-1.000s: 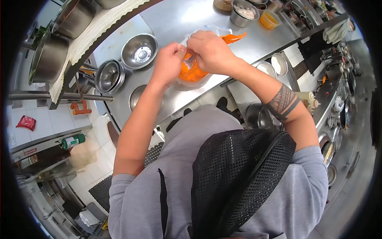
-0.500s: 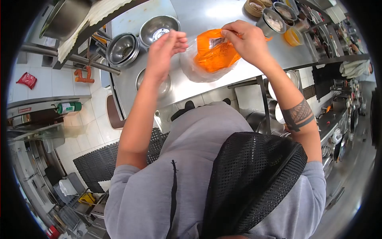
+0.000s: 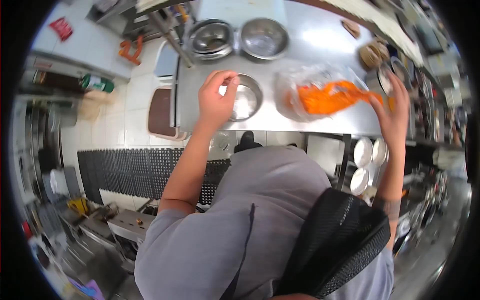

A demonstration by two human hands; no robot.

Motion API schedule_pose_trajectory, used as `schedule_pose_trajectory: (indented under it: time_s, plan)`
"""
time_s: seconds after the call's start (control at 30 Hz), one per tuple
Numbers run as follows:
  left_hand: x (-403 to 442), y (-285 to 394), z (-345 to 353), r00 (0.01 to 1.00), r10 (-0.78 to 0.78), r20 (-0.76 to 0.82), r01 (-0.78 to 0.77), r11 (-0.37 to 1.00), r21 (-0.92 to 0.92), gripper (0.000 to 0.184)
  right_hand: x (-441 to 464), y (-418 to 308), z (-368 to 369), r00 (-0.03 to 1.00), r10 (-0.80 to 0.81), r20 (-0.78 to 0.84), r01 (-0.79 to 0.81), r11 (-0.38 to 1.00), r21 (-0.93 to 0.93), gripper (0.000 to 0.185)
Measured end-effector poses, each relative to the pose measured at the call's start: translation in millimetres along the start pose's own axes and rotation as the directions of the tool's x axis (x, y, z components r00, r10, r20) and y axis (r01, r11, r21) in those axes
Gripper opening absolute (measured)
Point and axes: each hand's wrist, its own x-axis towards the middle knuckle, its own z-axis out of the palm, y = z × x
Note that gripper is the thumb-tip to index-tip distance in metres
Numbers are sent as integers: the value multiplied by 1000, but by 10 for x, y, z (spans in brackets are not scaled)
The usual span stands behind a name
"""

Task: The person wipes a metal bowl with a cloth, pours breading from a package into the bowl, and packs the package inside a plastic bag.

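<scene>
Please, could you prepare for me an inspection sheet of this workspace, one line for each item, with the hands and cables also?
Surface: steel table, shiny; whether wet, cannot tell.
Job's things: crumpled orange plastic against clear plastic; steel bowl near the table's front edge.
Clutter: stacked bowls and a larger single bowl behind; brown container at right.
Left hand: beside the steel bowl, fingers curled; nothing seen held.
Right hand: spread at the orange plastic's end; contact unclear.
Cables: nothing seen.
Surroundings: black perforated mat on tiled floor; round containers below the table.
</scene>
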Motion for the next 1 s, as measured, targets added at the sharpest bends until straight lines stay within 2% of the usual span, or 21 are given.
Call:
schedule_pose_trajectory:
  time_s: [0.07,0.1,0.17,0.23,0.3,0.33,0.37,0.4,0.43,0.47,0.5,0.53,0.57,0.6,0.67,0.7,0.73,0.8,0.87,0.93,1.0]
  plan:
    - [-38,-327,-342,977,-40,-208,72,986,148,16,-195,138,9,990,114,-79,-119,991,-61,69]
    - [-46,-501,-502,971,-38,-236,76,985,157,16,-293,214,24,984,119,-133,-136,982,-132,67]
    - [19,-894,-815,859,-358,-365,378,926,-18,16,-537,483,143,944,211,-255,-224,974,-22,63]
    - [144,-1382,-1087,851,-326,-413,354,935,-8,16,-731,584,161,910,344,-231,-342,938,51,59]
    - [407,-1654,-1230,832,-295,-470,332,943,-6,17,-962,776,322,882,414,-227,-384,909,164,55]
    - [584,-1739,-1280,831,-338,-442,335,938,-87,19,-1096,889,426,885,427,-186,-385,895,223,53]
    - [772,-1850,-1324,831,-377,-408,337,926,-170,23,-1195,912,484,897,427,-116,-418,903,99,53]
    - [991,-1997,-1357,827,-402,-393,347,915,-205,24,-1359,1032,589,902,431,-27,-429,901,62,53]
    - [1227,-2155,-1378,824,-427,-373,359,902,-239,25,-1515,1091,690,883,462,86,-470,875,116,53]
    - [1460,-2300,-1375,829,-399,-392,363,917,-165,26,-1711,1189,786,848,477,231,-498,867,35,52]
    - [1683,-2480,-1371,839,-371,-398,369,925,-85,27,-1849,1120,858,877,371,304,-378,925,-38,51]
    - [1897,-2647,-1395,839,-377,-392,370,924,-96,27,-1982,1098,881,750,448,487,-488,872,-51,51]
    - [2134,-2854,-1399,865,-276,-420,299,954,-11,35,-2087,965,894,585,536,608,-608,786,-108,53]
    - [2340,-2978,-1349,892,-162,-422,213,974,76,43,-2382,1109,985,506,513,693,-626,772,-115,53]
    - [2691,-3070,-1365,944,-92,-317,162,966,202,47,-3005,1314,1095,400,488,776,-556,802,-217,53]
    - [2831,-3118,-1377,954,-93,-284,161,961,226,47,-2942,1059,995,207,569,796,-601,716,-356,53]
    - [2932,-3150,-1351,961,-104,-257,166,958,235,47,-3200,1110,1014,162,552,818,-715,637,-288,52]
    - [3087,-3278,-1344,968,-121,-220,176,952,250,47,-3407,1022,978,208,569,796,-621,705,-341,50]
    - [3194,-3363,-1324,973,-134,-189,181,949,257,46,-3359,758,862,123,622,773,-800,523,-293,49]
    - [3278,-3440,-1339,974,-148,-173,189,948,257,46,-3065,361,717,-9,680,733,-897,318,-306,50]
    - [3311,-3474,-1407,972,-166,-168,205,946,251,46,-3188,375,736,84,673,735,-864,416,-282,51]
